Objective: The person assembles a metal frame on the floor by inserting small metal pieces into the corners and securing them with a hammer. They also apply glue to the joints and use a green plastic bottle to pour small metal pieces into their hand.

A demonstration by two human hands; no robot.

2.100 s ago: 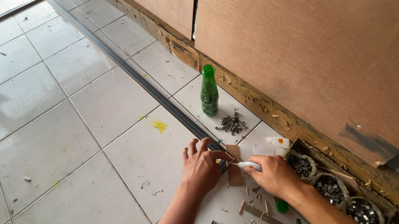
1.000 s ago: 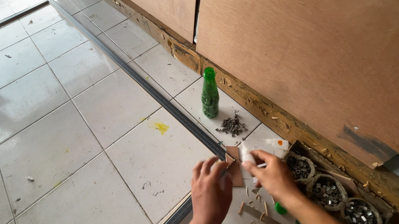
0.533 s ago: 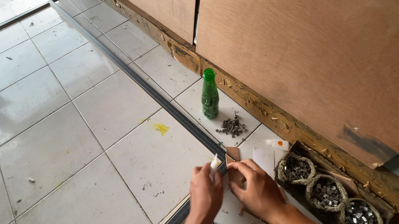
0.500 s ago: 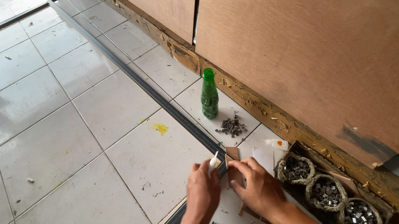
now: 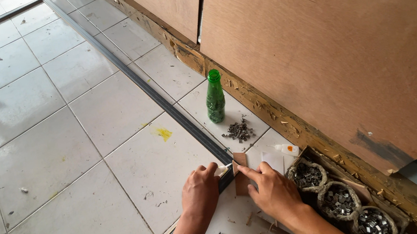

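Head view showed the left hand (image 5: pixel 199 189) closed around a small white tube (image 5: pixel 221 170), its tip against a brown wood piece (image 5: pixel 240 175) on the tile floor (image 5: pixel 88 150). The right hand (image 5: pixel 273 192) pressed that piece with flat fingers, gripping nothing. A green bottle (image 5: pixel 214 97) stood well apart.

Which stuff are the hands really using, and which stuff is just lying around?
In use:
- left hand, holding a small white piece at the dark floor rail
- right hand, pressing a small brown wood piece

Lying about:
- green bottle
- pile of small metal bits
- three round tubs of metal clips
- small white bottle
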